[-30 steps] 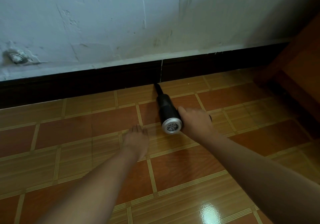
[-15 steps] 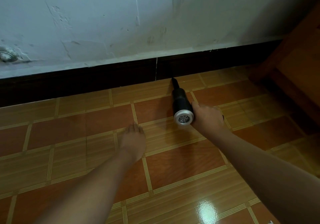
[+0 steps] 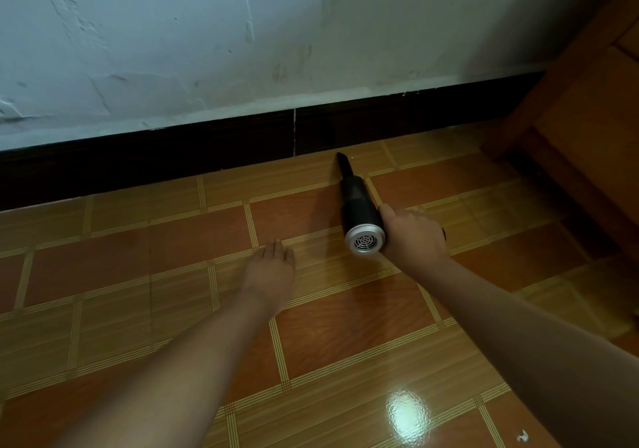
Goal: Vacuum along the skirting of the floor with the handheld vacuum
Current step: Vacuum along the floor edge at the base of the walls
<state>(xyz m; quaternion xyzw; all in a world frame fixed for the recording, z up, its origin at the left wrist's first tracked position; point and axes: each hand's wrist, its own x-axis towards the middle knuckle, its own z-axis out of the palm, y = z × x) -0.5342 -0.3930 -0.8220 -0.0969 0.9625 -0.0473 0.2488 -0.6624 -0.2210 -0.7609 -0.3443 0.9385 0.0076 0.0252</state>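
Handheld vacuum [image 3: 359, 212] sits in the right hand [image 3: 413, 236], fingers wrapped round it. The left hand [image 3: 271, 267] lies flat and loose on the floor [image 3: 173, 240], just left of it. The vacuum has slid right; its nozzle [image 3: 344, 164] now points at the dark skirting [image 3: 173, 157], past the white seam [image 3: 294, 133].

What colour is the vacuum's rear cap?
The rear cap is silver; head view shows it best.

Our right hand [image 3: 415, 236] hides the grip of the handheld vacuum [image 3: 359, 212] from us. The wooden furniture [image 3: 587, 129] at far right runs off the edge, and we cannot name the tiny white speck [image 3: 523, 436] on the near floor [image 3: 138, 274]
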